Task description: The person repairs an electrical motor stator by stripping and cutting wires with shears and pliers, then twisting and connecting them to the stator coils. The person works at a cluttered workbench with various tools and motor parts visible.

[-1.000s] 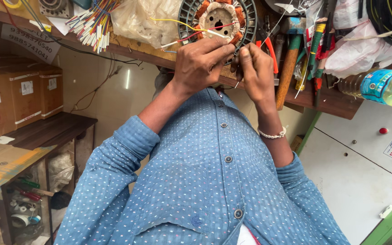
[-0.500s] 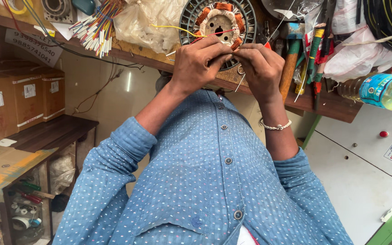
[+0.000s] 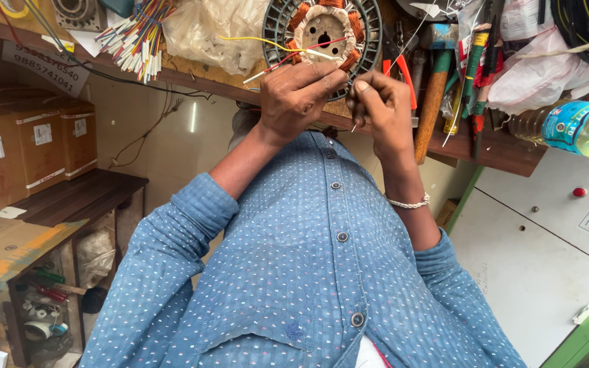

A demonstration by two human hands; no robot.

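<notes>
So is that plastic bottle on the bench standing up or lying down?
Lying down. The plastic bottle rests on its side on the workbench, pale yellowish liquid pooled along its length, beside the hammer.

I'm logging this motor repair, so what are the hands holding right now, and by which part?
Both the left hand and the right hand pinch the thin wire leads of the fan motor stator near their free ends.
</notes>
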